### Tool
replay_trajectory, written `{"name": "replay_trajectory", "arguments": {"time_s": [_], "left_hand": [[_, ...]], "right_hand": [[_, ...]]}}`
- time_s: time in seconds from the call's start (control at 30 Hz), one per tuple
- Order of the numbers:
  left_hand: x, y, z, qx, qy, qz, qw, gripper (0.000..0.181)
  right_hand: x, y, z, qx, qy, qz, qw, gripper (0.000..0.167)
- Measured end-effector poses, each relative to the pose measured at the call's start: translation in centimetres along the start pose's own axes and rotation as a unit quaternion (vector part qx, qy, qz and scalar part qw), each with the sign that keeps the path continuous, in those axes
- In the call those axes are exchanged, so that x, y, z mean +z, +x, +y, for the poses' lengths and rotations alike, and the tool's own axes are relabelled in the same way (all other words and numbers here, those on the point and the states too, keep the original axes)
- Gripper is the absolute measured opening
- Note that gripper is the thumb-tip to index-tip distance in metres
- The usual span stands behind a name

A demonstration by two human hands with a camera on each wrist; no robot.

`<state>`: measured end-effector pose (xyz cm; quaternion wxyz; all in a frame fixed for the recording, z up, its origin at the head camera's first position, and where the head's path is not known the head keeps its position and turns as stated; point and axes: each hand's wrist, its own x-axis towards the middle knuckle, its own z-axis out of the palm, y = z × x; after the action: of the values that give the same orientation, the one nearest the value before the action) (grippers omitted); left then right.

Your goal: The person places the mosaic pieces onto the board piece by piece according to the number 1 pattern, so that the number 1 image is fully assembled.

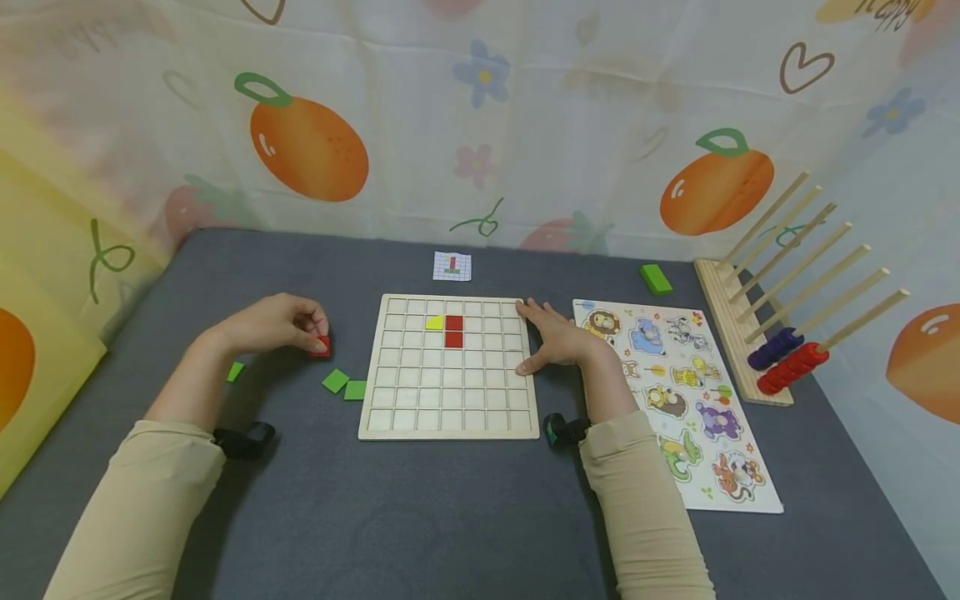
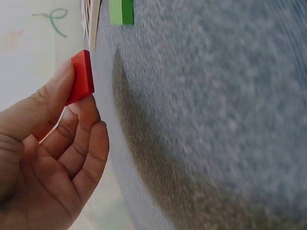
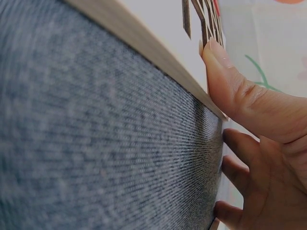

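My left hand (image 1: pixel 273 325) pinches a red square tile (image 1: pixel 320 347) between thumb and fingers, left of the wooden grid board (image 1: pixel 450 432). In the left wrist view the red tile (image 2: pixel 82 79) stands tilted between thumb and fingertip. Two red tiles (image 1: pixel 453 331), one above the other, lie in the board's cells, with a yellow tile (image 1: pixel 434 322) left of the upper one. My right hand (image 1: pixel 558 335) rests at the board's right edge, fingers spread; its thumb (image 3: pixel 235 86) touches the board's edge in the right wrist view.
Green tiles (image 1: pixel 335 381) lie left of the board, one (image 1: pixel 236 372) near my left forearm. A small pattern card (image 1: pixel 452 267) lies behind the board. To the right are an animal puzzle (image 1: pixel 701 417), a green block (image 1: pixel 656 279) and a peg rack (image 1: pixel 738 333) with red and blue beads.
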<state>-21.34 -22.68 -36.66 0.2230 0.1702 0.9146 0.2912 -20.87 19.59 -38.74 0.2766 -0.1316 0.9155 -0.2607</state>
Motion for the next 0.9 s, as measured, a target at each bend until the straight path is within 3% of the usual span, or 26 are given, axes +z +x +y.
{"name": "replay_trajectory", "arguments": {"time_s": [0.47,0.9], "left_hand": [[1.0,1.1,1.7,0.016,-0.046,0.002,0.9988,0.024],[2.0,2.1,3.4,0.026,-0.059,-0.004,0.9979,0.024]], "right_hand": [[-0.1,-0.2,-0.2,-0.003,-0.004,-0.001,1.0000,0.108],[-0.1,-0.2,-0.3,0.004,-0.004,-0.001,1.0000,0.108]]}}
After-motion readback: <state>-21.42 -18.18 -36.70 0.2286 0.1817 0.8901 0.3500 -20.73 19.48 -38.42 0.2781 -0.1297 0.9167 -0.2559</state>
